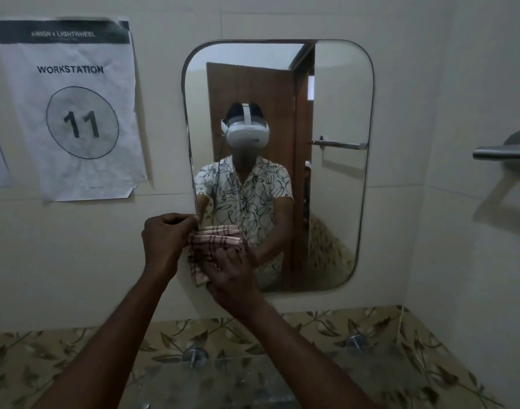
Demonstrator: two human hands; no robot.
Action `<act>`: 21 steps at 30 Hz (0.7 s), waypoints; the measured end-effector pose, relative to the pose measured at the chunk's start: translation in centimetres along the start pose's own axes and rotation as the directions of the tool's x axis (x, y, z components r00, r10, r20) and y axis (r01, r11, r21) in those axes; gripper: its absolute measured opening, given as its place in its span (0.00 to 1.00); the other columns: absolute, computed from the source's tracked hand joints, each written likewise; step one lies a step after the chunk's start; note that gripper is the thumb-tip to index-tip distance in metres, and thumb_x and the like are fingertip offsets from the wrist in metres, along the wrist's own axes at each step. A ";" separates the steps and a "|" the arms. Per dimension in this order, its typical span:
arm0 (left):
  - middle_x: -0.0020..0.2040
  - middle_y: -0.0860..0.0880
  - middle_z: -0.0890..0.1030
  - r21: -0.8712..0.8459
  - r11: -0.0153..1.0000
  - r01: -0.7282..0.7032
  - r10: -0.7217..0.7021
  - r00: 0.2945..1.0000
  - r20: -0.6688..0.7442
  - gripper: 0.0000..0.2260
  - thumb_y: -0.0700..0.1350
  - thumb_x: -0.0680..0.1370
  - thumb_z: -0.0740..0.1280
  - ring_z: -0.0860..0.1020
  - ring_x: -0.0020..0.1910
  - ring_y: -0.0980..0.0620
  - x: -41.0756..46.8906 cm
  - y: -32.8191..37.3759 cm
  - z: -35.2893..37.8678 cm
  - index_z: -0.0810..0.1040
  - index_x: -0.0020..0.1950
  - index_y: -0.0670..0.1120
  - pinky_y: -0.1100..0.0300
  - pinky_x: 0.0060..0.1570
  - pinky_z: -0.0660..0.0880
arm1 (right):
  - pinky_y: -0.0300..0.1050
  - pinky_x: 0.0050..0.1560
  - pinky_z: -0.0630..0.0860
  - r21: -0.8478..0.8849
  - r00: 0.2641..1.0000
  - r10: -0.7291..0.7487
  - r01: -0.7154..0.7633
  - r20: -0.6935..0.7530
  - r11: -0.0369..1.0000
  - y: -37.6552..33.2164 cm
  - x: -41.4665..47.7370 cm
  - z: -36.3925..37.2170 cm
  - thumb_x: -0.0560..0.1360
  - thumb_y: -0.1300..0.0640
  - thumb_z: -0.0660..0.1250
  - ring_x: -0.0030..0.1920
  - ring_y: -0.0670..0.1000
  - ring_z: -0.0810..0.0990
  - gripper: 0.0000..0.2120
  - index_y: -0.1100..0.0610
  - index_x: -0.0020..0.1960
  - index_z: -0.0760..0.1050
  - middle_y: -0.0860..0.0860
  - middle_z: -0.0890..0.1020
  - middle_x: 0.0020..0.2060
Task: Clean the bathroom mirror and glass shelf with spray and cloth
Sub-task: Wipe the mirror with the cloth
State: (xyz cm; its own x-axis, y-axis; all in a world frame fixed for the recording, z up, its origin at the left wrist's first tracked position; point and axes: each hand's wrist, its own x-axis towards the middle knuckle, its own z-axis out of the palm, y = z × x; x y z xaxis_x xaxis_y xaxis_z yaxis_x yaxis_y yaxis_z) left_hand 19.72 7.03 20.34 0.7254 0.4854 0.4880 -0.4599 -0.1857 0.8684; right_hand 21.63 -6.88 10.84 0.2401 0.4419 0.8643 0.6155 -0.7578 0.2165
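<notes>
A rounded rectangular mirror (335, 113) hangs on the pale wall straight ahead. Both my hands hold a folded pink checked cloth (216, 240) in front of the mirror's lower left corner. My left hand (164, 240) pinches the cloth's left side, fingers closed. My right hand (232, 278) grips it from below and the right. Below, a clear glass shelf (253, 382) on two metal mounts (194, 357) juts from the wall, partly behind my forearms. No spray bottle is in view.
A paper sign (72, 113) reading "WORKSTATION 11" is taped to the wall at left. A metal fixture (506, 153) sticks out from the right wall. Leaf-patterned tiles (46, 364) run below the shelf. The mirror reflects a person and a brown door.
</notes>
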 end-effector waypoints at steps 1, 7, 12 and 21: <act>0.34 0.43 0.85 -0.017 1.000 -0.001 0.001 1.000 -0.001 0.02 0.42 0.68 0.76 0.84 0.35 0.43 0.0 0.1 0.0 0.87 0.40 0.46 0.54 0.38 0.82 | 0.55 0.61 0.71 -0.009 0.996 -0.091 0.092 0.018 0.996 0.9 -0.3 -0.1 0.71 0.55 0.65 0.52 0.59 0.74 0.20 0.53 0.62 0.78 0.56 0.78 0.52; 0.35 0.40 0.85 -0.113 0.993 0.022 -0.020 1.000 0.021 0.03 0.41 0.71 0.76 0.85 0.35 0.42 -0.4 0.0 0.1 0.86 0.42 0.42 0.57 0.38 0.82 | 0.52 0.61 0.72 -0.055 0.957 -0.284 0.287 0.066 0.956 10.1 -6.5 -4.3 0.75 0.53 0.68 0.59 0.57 0.75 0.18 0.52 0.65 0.78 0.54 0.77 0.59; 0.35 0.38 0.84 -0.099 0.995 0.013 -0.010 0.999 0.032 0.05 0.42 0.71 0.75 0.84 0.34 0.43 -0.2 -0.3 0.1 0.86 0.42 0.41 0.55 0.38 0.81 | 0.54 0.55 0.76 -0.032 0.923 0.380 -0.383 -0.058 0.923 15.7 -13.0 -8.3 0.72 0.60 0.69 0.54 0.63 0.78 0.21 0.58 0.65 0.77 0.59 0.80 0.53; 0.34 0.41 0.85 -0.104 0.995 -0.002 0.009 0.997 0.073 0.04 0.42 0.71 0.75 0.84 0.33 0.44 -0.1 -0.4 -0.1 0.86 0.41 0.41 0.59 0.35 0.80 | 0.58 0.55 0.79 0.246 0.670 0.738 -0.704 -0.082 0.666 4.5 -10.3 -1.9 0.69 0.64 0.73 0.57 0.66 0.78 0.29 0.65 0.68 0.68 0.66 0.77 0.59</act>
State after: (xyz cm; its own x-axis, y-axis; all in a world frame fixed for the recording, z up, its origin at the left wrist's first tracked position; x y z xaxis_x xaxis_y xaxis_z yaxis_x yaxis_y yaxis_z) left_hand 19.80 7.16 19.94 0.7567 0.4198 0.5012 -0.5117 -0.0969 0.8537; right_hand 20.53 -15.75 3.78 0.5535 -0.3027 0.7759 0.4258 -0.6978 -0.5759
